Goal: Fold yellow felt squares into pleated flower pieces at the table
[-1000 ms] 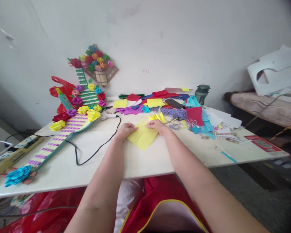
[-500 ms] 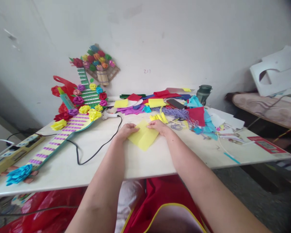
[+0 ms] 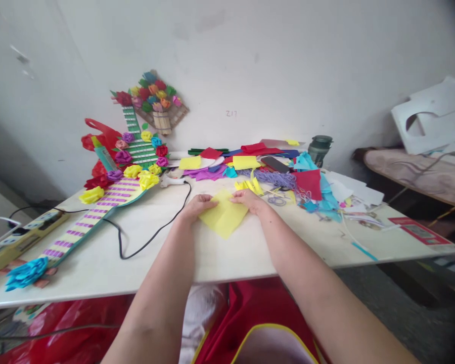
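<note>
- Two bare hands, each pinching one thin yellow sheet (image 3: 224, 218): left hand (image 3: 197, 206) at its left side, right hand (image 3: 249, 199) at its right.
- Sheet sits at mid-worktop (image 3: 231, 263), one corner toward the front edge. Touching the surface or just above it: cannot tell.
- Handling, my judgement: light, equal pinch on both sides; material looks flimsy, so a hard pull may crease or tear it. Keep the near corner free.
- Just past right hand, toward the back edge: yellow strips (image 3: 247, 187), then tangled purple string (image 3: 273, 177). Better not let either snag the sheet.
- Left of left hand: black cord (image 3: 126, 258), bowed toward the front edge. Worth steering clear.
- Toward left corner: striped board (image 3: 84, 222), paper flowers attached.
</note>
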The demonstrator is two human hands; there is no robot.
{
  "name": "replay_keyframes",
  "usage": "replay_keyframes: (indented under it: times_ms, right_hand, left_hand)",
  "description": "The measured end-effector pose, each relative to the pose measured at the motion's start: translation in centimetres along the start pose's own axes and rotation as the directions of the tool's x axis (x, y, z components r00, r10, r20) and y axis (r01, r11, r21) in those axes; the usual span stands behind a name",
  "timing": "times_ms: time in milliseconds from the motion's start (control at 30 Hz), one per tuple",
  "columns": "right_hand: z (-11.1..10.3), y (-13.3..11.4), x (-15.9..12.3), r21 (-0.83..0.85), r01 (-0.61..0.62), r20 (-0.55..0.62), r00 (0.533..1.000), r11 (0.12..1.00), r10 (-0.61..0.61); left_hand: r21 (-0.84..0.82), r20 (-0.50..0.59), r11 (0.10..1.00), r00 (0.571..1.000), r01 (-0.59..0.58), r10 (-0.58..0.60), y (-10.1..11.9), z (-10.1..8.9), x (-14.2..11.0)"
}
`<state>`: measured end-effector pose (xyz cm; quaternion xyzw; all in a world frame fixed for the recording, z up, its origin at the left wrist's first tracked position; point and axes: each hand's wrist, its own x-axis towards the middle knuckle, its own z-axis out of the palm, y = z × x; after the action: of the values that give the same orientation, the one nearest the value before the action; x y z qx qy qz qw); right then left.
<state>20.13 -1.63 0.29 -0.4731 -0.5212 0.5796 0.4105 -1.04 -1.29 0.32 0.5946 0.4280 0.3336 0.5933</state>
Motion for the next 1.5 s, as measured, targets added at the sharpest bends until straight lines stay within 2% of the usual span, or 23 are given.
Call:
replay_keyframes:
  times_ms: [400,567,733,1000,1233,1500]
  right_hand:
    - [0.2,0.4,0.6,0.049,-0.001,0.025,1.0,0.999,0.0]
    - [0.2,-0.2,1.5,-0.035,-0.091,0.072,0.993,0.995,0.093]
    - [-0.1,-0.2,2.1,-0.085,-0.098,0.091,0.99,0.992,0.105]
    - [-0.1,0.2,1.1,0.002,-0.046,0.089,0.995,0.999,0.046]
    - [0.2,0.1,0.9,0.145,-0.032,0.066,0.998,0.989,0.022]
    - [0.7,-0.2,0.6,0.24,0.034,0.047,0.998,0.97,-0.047]
  left_hand:
    - [-0.028,-0.022,1.0,1.0,-0.004,0.003,-0.3,-0.2,0.2]
    - [-0.059,-0.037,0.998,0.999,0.0,-0.002,-0.2,-0.2,0.2]
    - [-0.064,-0.033,0.998,0.999,0.0,-0.002,-0.3,-0.3,0.4]
    - [-0.119,-0.019,0.993,1.0,0.004,-0.006,-0.2,-0.4,0.4]
    - [-0.252,0.001,0.967,1.0,-0.028,0.029,-0.2,-0.6,0.2]
    - [-0.379,-0.087,0.923,0.995,-0.069,0.038,-0.2,-0.4,0.5]
